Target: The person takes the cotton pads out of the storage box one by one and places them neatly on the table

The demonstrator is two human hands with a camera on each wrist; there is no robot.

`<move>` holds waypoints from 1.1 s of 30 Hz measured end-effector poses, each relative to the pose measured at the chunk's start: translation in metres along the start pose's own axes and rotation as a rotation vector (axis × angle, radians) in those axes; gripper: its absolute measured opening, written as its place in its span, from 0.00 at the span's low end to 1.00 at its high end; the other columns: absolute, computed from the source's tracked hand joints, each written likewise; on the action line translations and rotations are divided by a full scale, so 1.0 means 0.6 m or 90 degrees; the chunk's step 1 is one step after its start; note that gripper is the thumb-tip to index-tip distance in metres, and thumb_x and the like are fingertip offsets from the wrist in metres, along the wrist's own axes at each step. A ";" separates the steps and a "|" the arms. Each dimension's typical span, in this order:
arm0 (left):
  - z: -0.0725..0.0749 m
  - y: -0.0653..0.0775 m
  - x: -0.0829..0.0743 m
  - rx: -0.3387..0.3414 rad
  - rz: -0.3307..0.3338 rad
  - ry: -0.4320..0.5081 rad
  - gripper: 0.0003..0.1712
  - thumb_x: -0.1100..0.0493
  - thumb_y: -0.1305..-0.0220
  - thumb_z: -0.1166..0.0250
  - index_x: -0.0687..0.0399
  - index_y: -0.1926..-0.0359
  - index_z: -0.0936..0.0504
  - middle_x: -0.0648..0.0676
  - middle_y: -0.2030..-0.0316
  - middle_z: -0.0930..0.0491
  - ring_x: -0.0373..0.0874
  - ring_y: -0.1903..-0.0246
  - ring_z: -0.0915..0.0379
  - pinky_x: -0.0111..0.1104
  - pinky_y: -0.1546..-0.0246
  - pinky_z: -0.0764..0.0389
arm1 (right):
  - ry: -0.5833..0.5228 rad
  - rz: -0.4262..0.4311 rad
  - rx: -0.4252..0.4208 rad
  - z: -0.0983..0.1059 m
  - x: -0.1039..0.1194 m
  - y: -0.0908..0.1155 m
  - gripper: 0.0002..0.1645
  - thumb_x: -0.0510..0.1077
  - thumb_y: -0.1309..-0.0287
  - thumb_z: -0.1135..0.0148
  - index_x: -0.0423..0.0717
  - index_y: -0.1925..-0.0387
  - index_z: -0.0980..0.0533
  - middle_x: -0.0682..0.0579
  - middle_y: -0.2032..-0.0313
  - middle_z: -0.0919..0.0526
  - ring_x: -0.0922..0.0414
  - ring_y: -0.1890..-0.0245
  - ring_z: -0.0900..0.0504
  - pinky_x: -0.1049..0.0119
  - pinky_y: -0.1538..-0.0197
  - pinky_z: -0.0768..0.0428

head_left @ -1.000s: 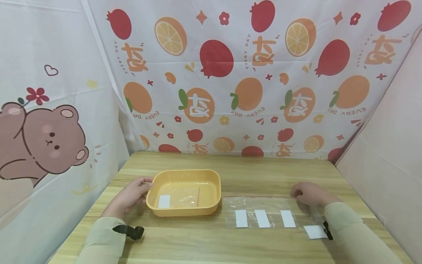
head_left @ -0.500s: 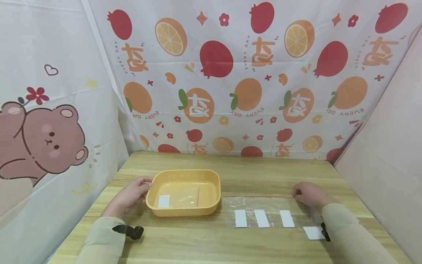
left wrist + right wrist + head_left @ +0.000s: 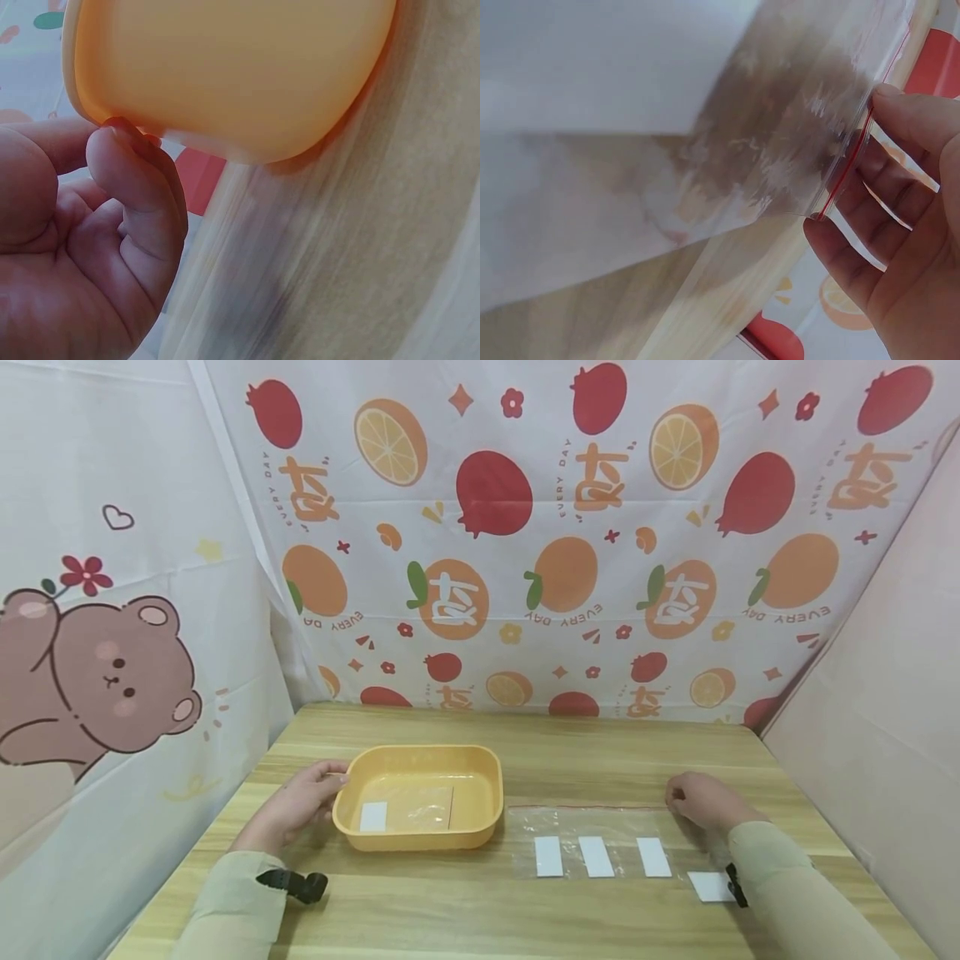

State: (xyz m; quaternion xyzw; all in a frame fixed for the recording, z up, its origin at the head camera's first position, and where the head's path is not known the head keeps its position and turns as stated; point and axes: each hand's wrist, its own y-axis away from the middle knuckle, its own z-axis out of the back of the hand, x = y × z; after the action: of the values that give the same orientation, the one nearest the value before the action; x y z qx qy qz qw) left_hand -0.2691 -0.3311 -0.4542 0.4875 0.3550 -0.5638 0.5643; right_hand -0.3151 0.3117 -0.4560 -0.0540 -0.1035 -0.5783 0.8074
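A yellow plastic basin (image 3: 417,841) sits left of centre on the table. My left hand (image 3: 302,797) holds its left end, thumb and fingers at the rim; the left wrist view shows the fingertips against the basin wall (image 3: 225,67). Inside the basin lies a clear zip-lock bag (image 3: 416,808) with a white label and a red zip line. My right hand (image 3: 708,800) pinches the red zip edge of a clear zip-lock bag (image 3: 780,150) at the right end of a row. That bag's white label (image 3: 711,887) is partly hidden by the wrist strap.
Several more clear zip-lock bags lie overlapping between the basin and my right hand, their white labels (image 3: 596,857) facing up. The wooden table (image 3: 450,910) meets a fruit-print cloth (image 3: 510,610) at the back. Pale cloths hang at both sides.
My right hand and forearm have shifted very slightly, with the end bag's label a touch further left. The left hand and the basin have kept their places.
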 end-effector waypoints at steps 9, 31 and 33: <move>-0.001 0.000 -0.002 0.008 -0.003 0.005 0.27 0.57 0.19 0.50 0.71 0.30 0.40 0.65 0.49 0.20 0.50 0.61 0.18 0.37 0.66 0.16 | -0.023 -0.009 -0.022 0.008 0.008 -0.007 0.03 0.39 0.38 0.33 0.50 0.67 0.19 0.56 0.68 0.19 0.56 0.68 0.24 0.50 0.59 0.21; 0.004 -0.003 -0.003 0.000 0.001 0.010 0.25 0.57 0.19 0.51 0.69 0.31 0.38 0.66 0.50 0.19 0.50 0.61 0.19 0.38 0.65 0.16 | -0.303 0.108 0.013 0.072 0.246 -0.039 0.28 0.60 0.30 0.40 0.52 0.36 0.25 0.53 0.44 0.18 0.54 0.44 0.20 0.50 0.41 0.23; 0.005 -0.003 -0.002 0.003 -0.002 0.010 0.25 0.58 0.19 0.51 0.70 0.31 0.39 0.66 0.50 0.20 0.51 0.61 0.19 0.38 0.65 0.16 | -0.336 0.124 0.031 0.072 0.273 -0.043 0.29 0.60 0.31 0.40 0.52 0.34 0.26 0.53 0.44 0.18 0.55 0.45 0.19 0.53 0.43 0.21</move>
State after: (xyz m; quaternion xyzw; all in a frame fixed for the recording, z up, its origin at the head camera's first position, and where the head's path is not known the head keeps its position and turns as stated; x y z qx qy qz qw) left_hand -0.2717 -0.3334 -0.4523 0.4929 0.3585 -0.5616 0.5595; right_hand -0.2934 0.1612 -0.3771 -0.1930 -0.3180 -0.4614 0.8054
